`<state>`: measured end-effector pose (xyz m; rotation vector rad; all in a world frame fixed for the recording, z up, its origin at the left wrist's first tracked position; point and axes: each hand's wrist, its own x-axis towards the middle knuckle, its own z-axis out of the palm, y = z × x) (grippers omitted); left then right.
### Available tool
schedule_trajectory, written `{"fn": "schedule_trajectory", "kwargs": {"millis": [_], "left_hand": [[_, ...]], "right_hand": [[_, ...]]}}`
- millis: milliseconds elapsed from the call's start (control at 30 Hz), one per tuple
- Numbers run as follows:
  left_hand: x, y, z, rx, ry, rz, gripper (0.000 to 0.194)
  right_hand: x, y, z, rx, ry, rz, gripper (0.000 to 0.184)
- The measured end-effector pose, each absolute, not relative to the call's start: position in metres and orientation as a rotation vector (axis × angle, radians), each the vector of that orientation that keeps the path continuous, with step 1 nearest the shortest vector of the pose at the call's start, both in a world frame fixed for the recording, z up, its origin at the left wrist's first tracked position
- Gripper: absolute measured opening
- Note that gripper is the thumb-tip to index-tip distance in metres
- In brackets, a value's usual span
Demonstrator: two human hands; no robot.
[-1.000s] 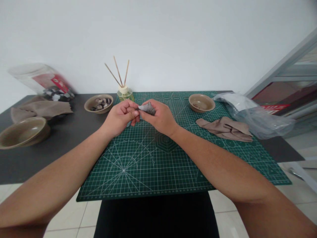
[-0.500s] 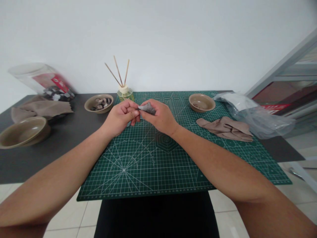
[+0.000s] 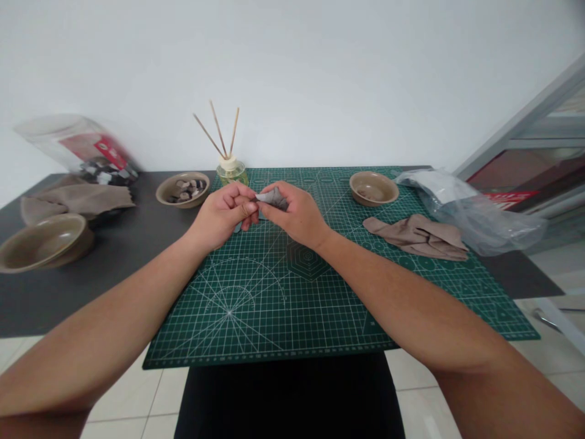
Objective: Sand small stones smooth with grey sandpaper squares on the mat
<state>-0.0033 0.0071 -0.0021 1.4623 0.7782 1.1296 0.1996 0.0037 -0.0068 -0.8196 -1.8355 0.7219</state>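
Observation:
Above the green cutting mat, both hands come together around a small grey cloth. My right hand is closed on it, fingers wrapped over its far side and thumb along the near edge. The thumb and fingers of my left hand pinch at the cloth's left tip; any small item between them is hidden. Just behind my left hand stands a reed diffuser bottle with three sticks.
Left: a bowl of dark and tan round pieces, a larger bowl, a brown cloth and a tipped clear jar. Right: a small bowl, a crumpled brown cloth and a clear plastic bag.
Both hands stay in nearly the same place. The grey cloth's left tip has shifted slightly and looks flatter between the fingers.

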Motion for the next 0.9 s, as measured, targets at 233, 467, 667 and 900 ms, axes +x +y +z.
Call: {"fn": "schedule_trajectory", "kwargs": {"millis": [233,467,667,900], "left_hand": [[-0.004,0.008,-0.004,1.497,0.783,1.116,0.045],[-0.001,0.006,-0.004,1.457,0.785,1.138,0.038],[0.003,0.008,-0.004,1.409,0.778,1.231,0.043],[0.001,0.011,-0.010,1.348,0.892,1.228,0.037]], "right_hand": [[0.199,0.004,-0.005,-0.845,-1.842,0.739,0.024],[0.200,0.001,-0.003,-0.879,-1.822,0.731,0.023],[0.203,0.006,-0.009,-0.899,-1.791,0.664,0.027],[0.204,0.015,-0.016,-0.888,-1.797,0.458,0.016]]}}
